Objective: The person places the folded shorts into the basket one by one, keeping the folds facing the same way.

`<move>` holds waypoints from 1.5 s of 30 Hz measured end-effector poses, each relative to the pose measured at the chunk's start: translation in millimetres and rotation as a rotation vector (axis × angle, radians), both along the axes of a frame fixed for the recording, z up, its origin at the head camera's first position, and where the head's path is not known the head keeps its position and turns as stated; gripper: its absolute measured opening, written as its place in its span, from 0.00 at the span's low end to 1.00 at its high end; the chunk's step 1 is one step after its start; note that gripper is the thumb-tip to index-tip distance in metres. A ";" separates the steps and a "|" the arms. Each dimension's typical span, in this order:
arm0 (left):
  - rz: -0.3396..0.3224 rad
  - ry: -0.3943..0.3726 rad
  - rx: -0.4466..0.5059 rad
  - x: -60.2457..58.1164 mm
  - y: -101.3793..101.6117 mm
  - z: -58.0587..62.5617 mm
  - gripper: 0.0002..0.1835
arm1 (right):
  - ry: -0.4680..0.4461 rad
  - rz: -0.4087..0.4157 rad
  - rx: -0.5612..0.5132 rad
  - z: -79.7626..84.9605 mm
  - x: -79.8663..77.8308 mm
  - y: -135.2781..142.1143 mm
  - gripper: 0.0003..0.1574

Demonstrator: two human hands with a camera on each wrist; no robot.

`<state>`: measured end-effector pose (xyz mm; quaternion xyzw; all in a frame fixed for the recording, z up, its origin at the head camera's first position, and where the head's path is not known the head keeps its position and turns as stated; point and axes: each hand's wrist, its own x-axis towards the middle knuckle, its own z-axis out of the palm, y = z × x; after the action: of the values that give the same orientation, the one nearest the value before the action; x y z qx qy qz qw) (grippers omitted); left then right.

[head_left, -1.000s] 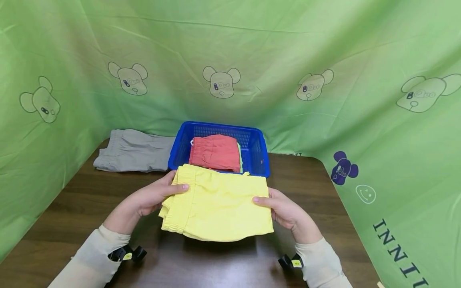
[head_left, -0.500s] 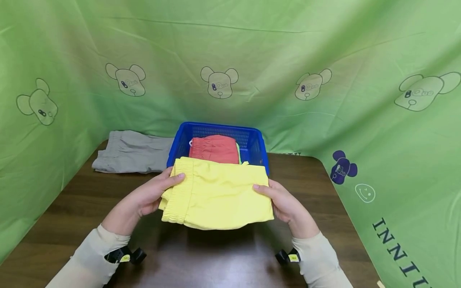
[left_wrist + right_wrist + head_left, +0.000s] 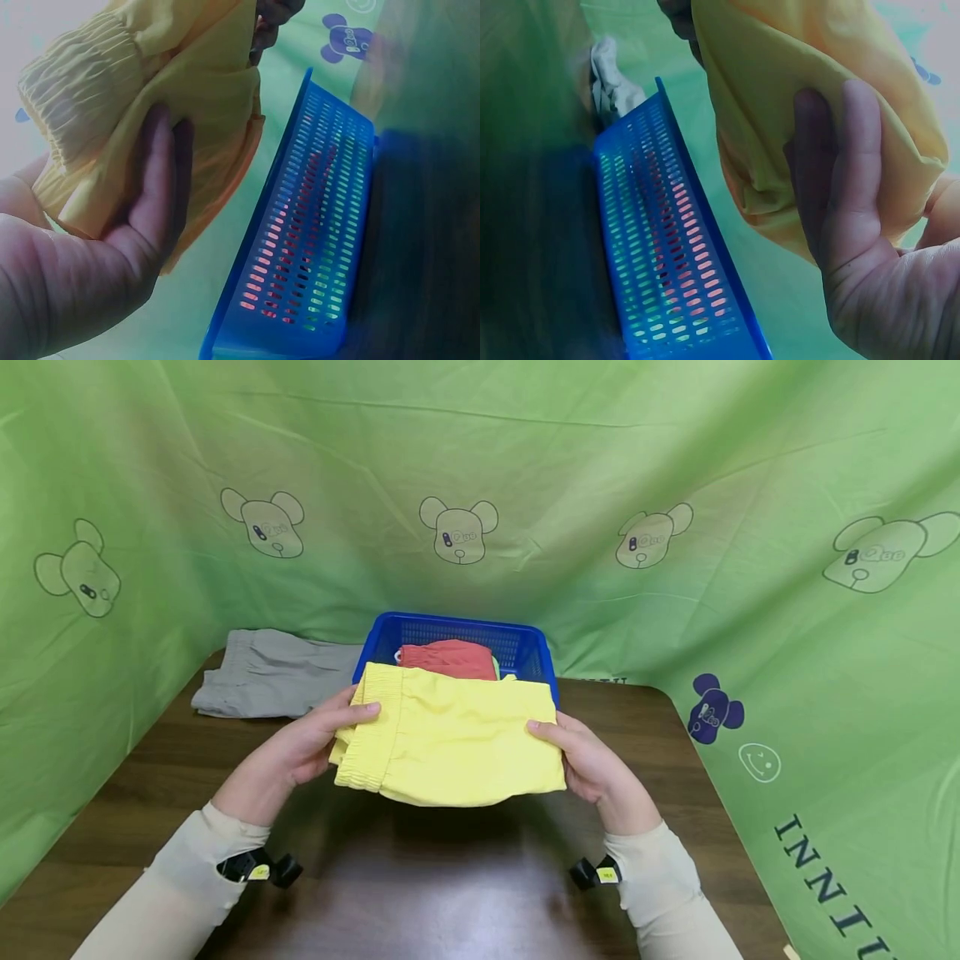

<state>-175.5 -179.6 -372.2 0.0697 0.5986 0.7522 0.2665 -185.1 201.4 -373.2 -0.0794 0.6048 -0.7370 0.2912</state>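
Yellow elastic-waist pants [image 3: 457, 739], folded, were held above the tabletop [image 3: 465, 893]; the left hand [image 3: 311, 739] had its fingers clamped on the waistband end, the right hand [image 3: 588, 756] its fingers clamped on the opposite end. Beyond stood a blue perforated basket [image 3: 468, 621] containing a red garment [image 3: 450, 658], with a folded grey garment [image 3: 281, 677] left of it. A green bear-print curtain [image 3: 555, 468] hung behind.

Head cam looks forward and down from above the surface [image 3: 450, 893], wide enough to get its far edge. Wrist cams [image 3: 286, 871] sit super close to the yellow cloth [image 3: 457, 735], low, tipped sideways opposite ways, facing the near side of the basket [image 3: 300, 247]. All three views share cloth plus basket.
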 end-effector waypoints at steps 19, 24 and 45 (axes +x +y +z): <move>0.040 0.014 -0.110 -27.5 6.5 16.5 0.35 | 0.062 -0.071 0.053 7.0 -21.1 0.0 0.23; 0.072 -0.002 -0.144 -37.4 7.7 20.3 0.36 | 0.077 -0.098 0.075 9.7 -27.5 -2.5 0.22; 0.056 -0.033 -0.168 -77.4 13.8 29.6 0.26 | 0.090 -0.170 0.118 19.8 -60.5 -10.1 0.17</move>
<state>-253.0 -165.8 -342.6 0.0178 0.6568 0.7076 0.2599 -245.6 191.3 -353.3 -0.0435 0.6641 -0.7179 0.2044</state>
